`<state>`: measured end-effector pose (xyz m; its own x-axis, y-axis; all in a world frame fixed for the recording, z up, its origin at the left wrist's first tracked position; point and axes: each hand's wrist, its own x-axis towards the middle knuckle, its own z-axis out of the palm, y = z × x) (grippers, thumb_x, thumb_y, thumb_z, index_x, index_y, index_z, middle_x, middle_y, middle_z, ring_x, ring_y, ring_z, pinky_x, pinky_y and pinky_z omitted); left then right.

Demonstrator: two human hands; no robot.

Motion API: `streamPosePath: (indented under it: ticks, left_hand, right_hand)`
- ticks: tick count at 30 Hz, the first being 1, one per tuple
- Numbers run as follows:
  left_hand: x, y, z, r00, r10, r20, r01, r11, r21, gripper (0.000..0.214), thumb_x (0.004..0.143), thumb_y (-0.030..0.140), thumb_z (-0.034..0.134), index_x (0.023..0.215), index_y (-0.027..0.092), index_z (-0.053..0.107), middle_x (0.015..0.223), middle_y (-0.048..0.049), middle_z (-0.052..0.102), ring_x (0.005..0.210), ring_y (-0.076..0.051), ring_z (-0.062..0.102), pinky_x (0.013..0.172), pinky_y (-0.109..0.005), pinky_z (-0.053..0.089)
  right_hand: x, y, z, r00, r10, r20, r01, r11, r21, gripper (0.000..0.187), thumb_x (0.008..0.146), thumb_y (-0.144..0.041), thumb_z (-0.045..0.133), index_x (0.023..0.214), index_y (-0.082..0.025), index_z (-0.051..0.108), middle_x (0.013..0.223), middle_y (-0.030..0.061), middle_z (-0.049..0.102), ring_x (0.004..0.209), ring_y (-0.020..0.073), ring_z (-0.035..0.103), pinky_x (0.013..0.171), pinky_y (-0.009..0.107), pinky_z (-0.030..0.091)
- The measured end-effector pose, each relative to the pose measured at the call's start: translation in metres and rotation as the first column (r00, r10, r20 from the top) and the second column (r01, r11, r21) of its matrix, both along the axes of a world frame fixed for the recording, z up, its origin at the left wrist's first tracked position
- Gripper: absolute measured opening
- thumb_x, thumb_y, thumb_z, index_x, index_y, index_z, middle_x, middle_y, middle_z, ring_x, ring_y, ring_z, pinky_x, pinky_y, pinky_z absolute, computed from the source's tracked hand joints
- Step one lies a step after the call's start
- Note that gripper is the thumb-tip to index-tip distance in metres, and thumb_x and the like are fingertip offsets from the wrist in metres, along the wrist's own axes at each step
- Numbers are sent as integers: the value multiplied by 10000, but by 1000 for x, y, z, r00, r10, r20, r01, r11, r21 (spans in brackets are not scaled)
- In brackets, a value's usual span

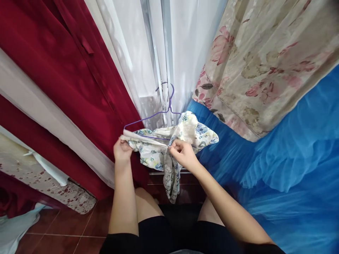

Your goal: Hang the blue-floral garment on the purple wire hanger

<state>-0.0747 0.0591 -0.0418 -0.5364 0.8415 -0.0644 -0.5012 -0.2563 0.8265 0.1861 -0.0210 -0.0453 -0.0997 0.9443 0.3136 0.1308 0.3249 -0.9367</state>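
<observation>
A purple wire hanger (153, 115) hangs by its hook in front of white cloth. Draped over its right shoulder is a small white garment (152, 157) with a blue and yellow floral print; its neckline sags open toward me. My left hand (122, 149) pinches the garment's edge near the hanger's left end, which is partly bare. With thumb and fingers closed, my right hand (182, 152) grips the garment's edge near the middle. Part of the cloth dangles below my right hand. The hanger's lower bar is partly covered by the cloth.
Red curtain-like cloth (79, 88) hangs on the left, with white cloth (182, 46) behind the hanger. A beige floral fabric (265, 70) and blue tulle (286, 169) hang on the right. Red floor tiles (66, 225) show below, at the lower left.
</observation>
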Motion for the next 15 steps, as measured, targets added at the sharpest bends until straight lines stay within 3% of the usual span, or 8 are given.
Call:
streamPosePath:
  ticks: [2, 4, 7, 9, 11, 13, 15]
  left_hand:
    - [15, -11, -31, 997, -36, 61, 42, 995, -94, 310, 827, 197, 643, 635, 185, 400, 587, 45, 433, 551, -108, 476, 665, -237, 459]
    - [40, -29, -56, 990, -73, 120, 92, 983, -160, 220, 822, 204, 639, 673, 185, 478, 635, 10, 520, 612, -139, 548, 686, -260, 479]
    - [80, -63, -78, 973, -148, 176, 181, 966, -186, 104, 848, 262, 641, 824, 171, 596, 870, -76, 666, 812, -193, 651, 772, -312, 513]
    - [103, -86, -77, 953, -241, 185, 265, 958, -113, 160, 822, 296, 710, 866, 185, 604, 993, -76, 677, 950, -206, 661, 861, -338, 521]
    - [125, -108, -68, 919, -375, 124, 381, 924, -26, 208, 817, 337, 755, 870, 197, 610, 1003, -56, 663, 998, -203, 647, 921, -346, 512]
    - [146, -129, -55, 861, -509, -15, 509, 861, 8, 201, 870, 387, 722, 882, 207, 633, 955, -47, 650, 942, -193, 637, 900, -334, 509]
    - [164, -145, -42, 776, -594, -213, 608, 794, -1, 194, 932, 407, 652, 893, 217, 659, 920, -49, 639, 881, -192, 620, 846, -325, 504]
  right_hand:
    - [3, -5, -16, 997, -33, -76, 29, 998, -50, 222, 819, -270, 590, 640, -217, 471, 489, -74, 425, 451, 98, 371, 484, 235, 279]
    - [15, -13, -43, 968, -183, -170, 167, 980, -103, 256, 821, -277, 588, 606, -221, 460, 470, -77, 398, 442, 102, 356, 481, 244, 280]
    - [41, -33, -95, 807, -517, -284, 476, 855, -204, 322, 845, -295, 593, 568, -225, 445, 503, -57, 405, 483, 115, 352, 498, 259, 279]
    - [55, -49, -123, 705, -645, -296, 583, 764, -276, 333, 859, -337, 617, 588, -236, 451, 533, -47, 412, 500, 133, 358, 502, 274, 287]
    - [61, -64, -136, 652, -701, -287, 640, 713, -288, 257, 864, -376, 648, 687, -244, 515, 596, -31, 466, 536, 163, 409, 525, 293, 340]
    - [59, -74, -132, 695, -670, -262, 625, 742, -241, 201, 894, -433, 628, 818, -252, 587, 688, 0, 550, 615, 204, 499, 590, 325, 422]
    - [52, -78, -118, 832, -513, -213, 476, 856, -201, 278, 938, -514, 562, 925, -252, 654, 817, 45, 643, 777, 255, 597, 739, 378, 496]
